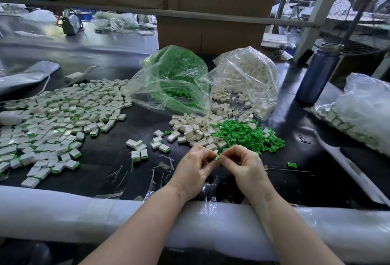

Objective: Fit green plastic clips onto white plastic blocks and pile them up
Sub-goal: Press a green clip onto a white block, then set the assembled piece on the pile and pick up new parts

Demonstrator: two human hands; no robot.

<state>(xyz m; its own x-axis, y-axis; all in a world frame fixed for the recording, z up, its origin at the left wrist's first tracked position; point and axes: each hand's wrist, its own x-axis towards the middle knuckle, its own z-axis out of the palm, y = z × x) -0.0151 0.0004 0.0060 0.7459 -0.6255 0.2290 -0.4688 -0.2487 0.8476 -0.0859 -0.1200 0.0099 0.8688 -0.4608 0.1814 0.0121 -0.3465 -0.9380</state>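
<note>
My left hand and my right hand meet above the black table, fingertips together. Between them sits a small white block with a green clip at its end; the left fingers pinch the block, the right fingers pinch the clip. Just beyond the hands lie a heap of loose green clips and a heap of bare white blocks. A wide spread of fitted blocks with green edges covers the left of the table.
Two open clear bags stand behind the heaps: one of green clips, one of white blocks. A blue bottle stands at right, beside another filled bag. White foam padding lines the near edge. A stray clip lies right.
</note>
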